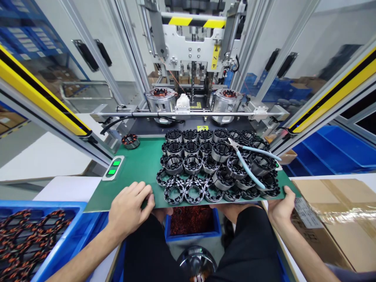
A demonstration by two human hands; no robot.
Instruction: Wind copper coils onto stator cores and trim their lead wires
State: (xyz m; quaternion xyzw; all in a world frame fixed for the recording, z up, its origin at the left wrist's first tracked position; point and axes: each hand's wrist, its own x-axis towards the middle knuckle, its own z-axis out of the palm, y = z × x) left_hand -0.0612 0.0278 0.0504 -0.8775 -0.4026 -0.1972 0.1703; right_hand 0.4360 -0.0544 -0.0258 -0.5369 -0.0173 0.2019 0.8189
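My left hand [131, 206] rests on the front edge of the green work surface [138, 164], fingers curled in and nothing visible in them. At the surface's front right corner is my right hand [282, 206], its thumb on top and its other fingers hidden below the edge. Between the hands stand several rows of unwound motor stator cores [192, 163], some stacked. Cutting pliers [245, 156] with light blue handles lie spread on the right-hand stators. One wound stator [131, 141] with copper coils sits alone at the back left.
Behind the surface stands a winding machine [190, 55] with two metal fixtures [161, 103] bearing copper-wound parts. A blue crate [79, 213] of wound stators is at left, a cardboard box [337, 211] at right. Below sits a blue bin [192, 235] of copper-coloured scraps.
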